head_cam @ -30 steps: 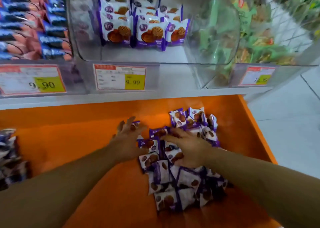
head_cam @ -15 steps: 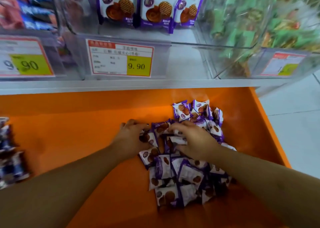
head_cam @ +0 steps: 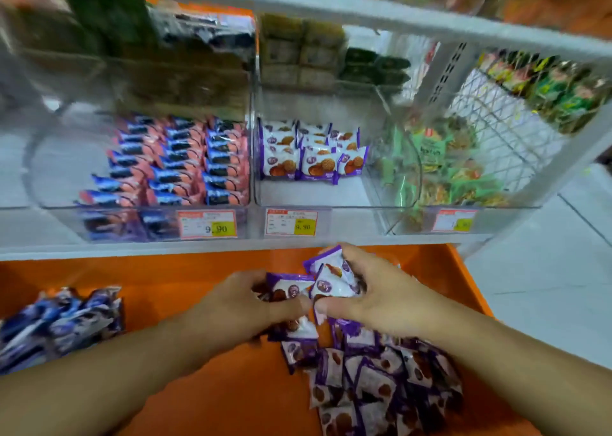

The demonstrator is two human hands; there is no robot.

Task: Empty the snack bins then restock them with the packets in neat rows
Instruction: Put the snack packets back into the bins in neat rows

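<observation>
We see our left hand (head_cam: 245,306) and right hand (head_cam: 381,298) bare, both forearms uncovered, with no sleeves in view.

Purple-white packets (head_cam: 326,278) bunched upright, loose pile (head_cam: 377,386) on orange below; three neat rows (head_cam: 311,154) in clear bin (head_cam: 291,200)

Biscuit packets (head_cam: 381,386) lie heaped on the tray (head_cam: 198,270), right of the wafer packets (head_cam: 63,323). Behind stands the middle bin (head_cam: 311,197) (packet rows (head_cam: 311,154) at its back).
</observation>
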